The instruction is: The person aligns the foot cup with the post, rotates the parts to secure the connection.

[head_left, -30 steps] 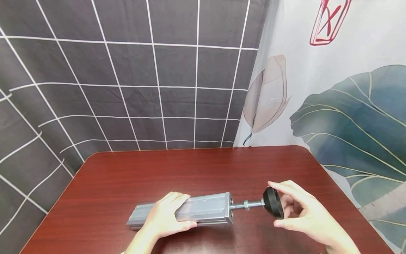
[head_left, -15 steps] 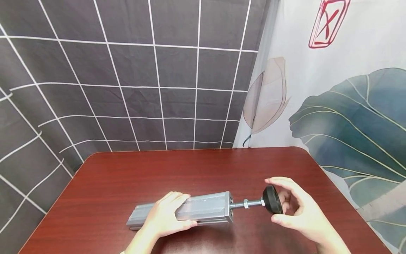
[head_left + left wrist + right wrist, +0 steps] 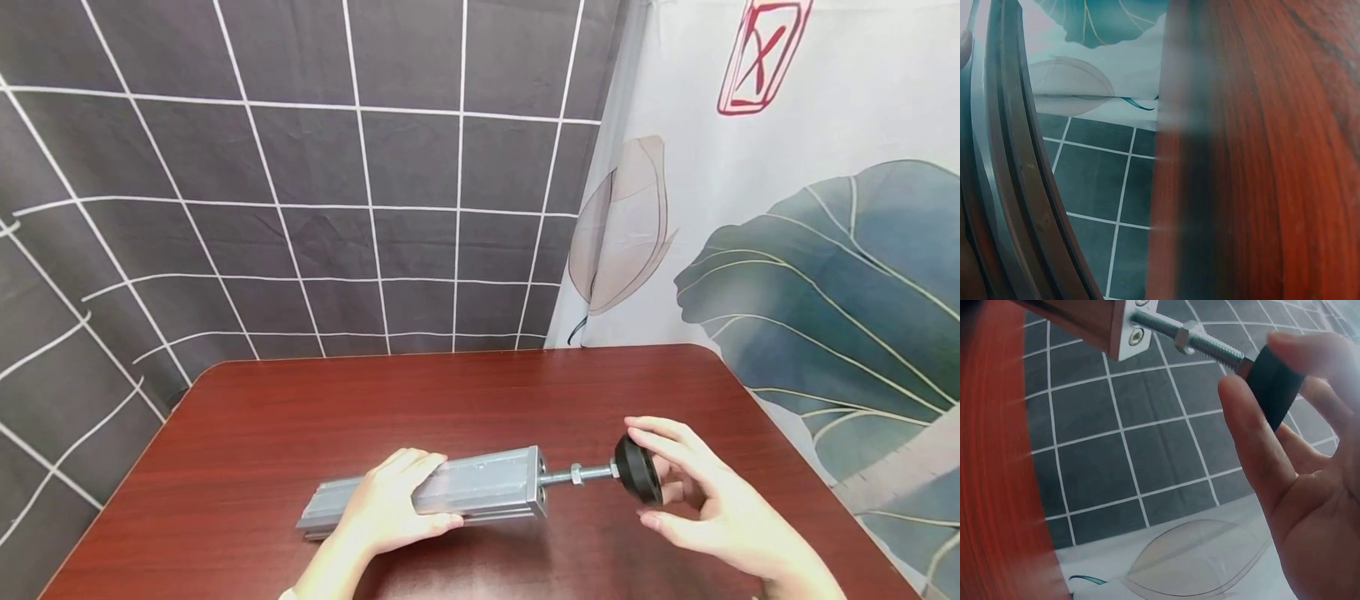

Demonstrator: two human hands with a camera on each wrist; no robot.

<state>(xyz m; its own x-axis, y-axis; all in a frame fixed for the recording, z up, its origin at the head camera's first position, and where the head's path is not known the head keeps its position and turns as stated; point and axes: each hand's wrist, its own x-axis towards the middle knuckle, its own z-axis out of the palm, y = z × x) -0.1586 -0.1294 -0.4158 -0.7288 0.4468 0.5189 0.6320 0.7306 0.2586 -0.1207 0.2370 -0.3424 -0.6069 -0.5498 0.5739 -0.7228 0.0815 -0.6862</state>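
Observation:
A grey aluminium profile (image 3: 483, 485) lies lengthwise over the table, an end plate on its right end. My left hand (image 3: 397, 504) grips its middle, thumb along the near side and fingers over the top. From the end plate (image 3: 1124, 340) a threaded rod (image 3: 597, 472) with a hex nut (image 3: 1184, 337) juts out to the right. At the rod's tip sits a black round levelling foot (image 3: 637, 470). My right hand (image 3: 708, 492) holds the foot by its rim, fingers at the top and thumb at the bottom. In the left wrist view only the profile's side (image 3: 1019, 162) shows, raised off the tabletop.
The red-brown wooden table (image 3: 420, 400) has rounded far corners. Behind it hangs a dark grey cloth with a white grid (image 3: 322, 158). To the right is a white curtain (image 3: 697, 100) printed with leaves and a red mark.
My right hand's fingers and thumb have shifted around the foot's rim. The left hand keeps its grip on the profile. The head view has turned slightly.

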